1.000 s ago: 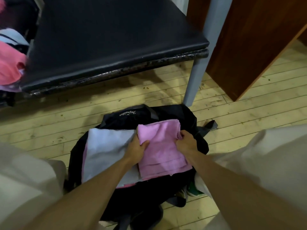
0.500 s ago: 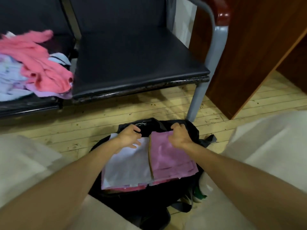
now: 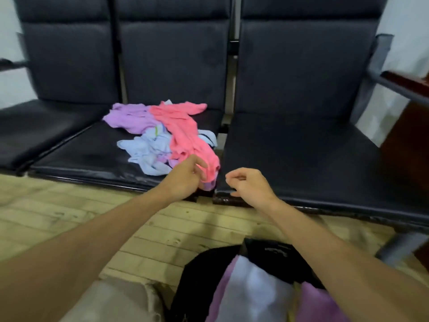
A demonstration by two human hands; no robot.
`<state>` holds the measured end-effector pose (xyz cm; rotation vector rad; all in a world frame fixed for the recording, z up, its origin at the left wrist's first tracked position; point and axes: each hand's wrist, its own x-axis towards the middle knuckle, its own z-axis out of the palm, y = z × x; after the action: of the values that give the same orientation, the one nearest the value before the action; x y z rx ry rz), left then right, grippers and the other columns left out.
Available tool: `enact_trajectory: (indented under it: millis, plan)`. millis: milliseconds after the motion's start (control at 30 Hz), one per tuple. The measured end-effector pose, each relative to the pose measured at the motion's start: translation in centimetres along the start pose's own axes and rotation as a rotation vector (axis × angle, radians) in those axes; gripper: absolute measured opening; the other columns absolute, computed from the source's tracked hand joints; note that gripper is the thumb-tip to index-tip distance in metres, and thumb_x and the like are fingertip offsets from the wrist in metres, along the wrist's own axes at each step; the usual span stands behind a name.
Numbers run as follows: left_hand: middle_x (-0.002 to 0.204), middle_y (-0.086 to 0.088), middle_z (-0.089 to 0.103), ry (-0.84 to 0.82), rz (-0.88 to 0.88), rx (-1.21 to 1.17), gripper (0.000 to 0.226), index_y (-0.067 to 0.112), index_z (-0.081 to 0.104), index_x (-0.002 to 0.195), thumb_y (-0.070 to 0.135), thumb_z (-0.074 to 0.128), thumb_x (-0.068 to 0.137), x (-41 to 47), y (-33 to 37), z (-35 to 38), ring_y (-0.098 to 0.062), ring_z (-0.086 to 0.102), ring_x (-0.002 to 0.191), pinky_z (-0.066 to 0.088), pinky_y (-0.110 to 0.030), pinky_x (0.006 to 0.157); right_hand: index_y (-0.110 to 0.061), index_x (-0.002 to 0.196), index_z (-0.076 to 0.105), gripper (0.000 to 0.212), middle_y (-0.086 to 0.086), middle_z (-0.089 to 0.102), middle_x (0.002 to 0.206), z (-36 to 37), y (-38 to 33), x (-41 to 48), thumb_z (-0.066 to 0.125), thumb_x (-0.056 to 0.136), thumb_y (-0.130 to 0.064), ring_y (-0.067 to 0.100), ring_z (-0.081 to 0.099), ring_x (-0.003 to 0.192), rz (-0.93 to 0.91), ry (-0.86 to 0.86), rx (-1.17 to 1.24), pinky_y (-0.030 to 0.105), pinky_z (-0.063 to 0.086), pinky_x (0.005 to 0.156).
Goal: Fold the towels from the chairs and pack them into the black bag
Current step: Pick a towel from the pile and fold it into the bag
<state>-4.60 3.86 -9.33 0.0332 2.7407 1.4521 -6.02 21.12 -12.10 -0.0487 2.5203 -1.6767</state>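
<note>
The folded towels point(image 3: 253, 282) lie in the open black bag point(image 3: 274, 253) on the floor, and both hands have left them. Beyond the bag, the unfolded towels point(image 3: 148, 145) are heaped on a chair seat point(image 3: 88, 145). The left hand point(image 3: 185, 180), fingers loosely curved and empty, has reached the pink towel point(image 3: 185, 133) at the end nearest the bag; contact cannot be confirmed. The right hand point(image 3: 248, 184), relaxed and empty, hovers beyond the bag. Judgement: one packing cycle is complete and the next pick-up is starting.

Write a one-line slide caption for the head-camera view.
Left hand and right hand reach for the towel pile on the chair, over the black bag.
</note>
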Motion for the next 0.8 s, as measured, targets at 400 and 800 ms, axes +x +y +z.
enact_trajectory:
  millis: [400,800]
  plan:
    - [0.096,-0.008,0.064,0.230,-0.292,-0.206,0.020,0.012,0.054,0.110,0.008,0.049,0.092,1.1,-4.5,-4.9,-0.021,0.064,0.084,0.051,-0.036,0.081,-0.015,0.095,0.072,0.024,0.003,0.069,0.102,8.1,-3.4,7.2,0.059,0.092,-0.035,0.017,0.059,0.091,-0.120,-0.052,-0.174,0.031,0.047,0.086]
    - [0.081,-0.008,0.046,0.515,-0.341,-0.563,0.019,0.014,0.048,0.077,-0.001,0.040,0.086,2.2,-2.6,-4.8,-0.021,0.042,0.078,0.034,-0.034,0.072,-0.015,0.061,0.049,0.031,-0.001,0.046,0.065,10.2,-6.1,9.1,0.049,0.092,-0.016,0.020,0.044,0.064,-0.121,0.051,-0.252,0.029,0.033,0.053]
